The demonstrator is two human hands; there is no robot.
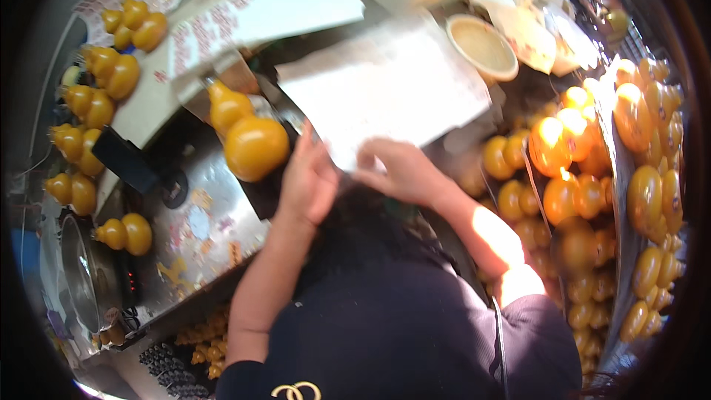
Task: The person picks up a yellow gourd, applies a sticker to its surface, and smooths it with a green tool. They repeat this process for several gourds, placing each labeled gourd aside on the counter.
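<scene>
Paper sheet: a pale sheet (385,85) lies at centre, tilted, its near edge under both hands; a second printed sheet (252,18) overlaps it to the far left.
Left hand: the left hand (307,181) rests open, fingers extended, touching the sheet's near left corner.
Right hand: the right hand (396,170) is curled, fingertips pinching the sheet's near edge; the blur hides how firm the grip is.
Nearest neighbour: a large amber gourd (248,137) stands just left of the left hand on the metal worktop (200,230).
Risk: likely the sheet could tear or slide if pulled unevenly, and a left elbow swing could topple that gourd.
Edges and room: gourd piles (585,178) crowd the right, a cream bowl (481,48) sits far right, smaller gourds (92,104) line the left; free space is mostly the near worktop.
</scene>
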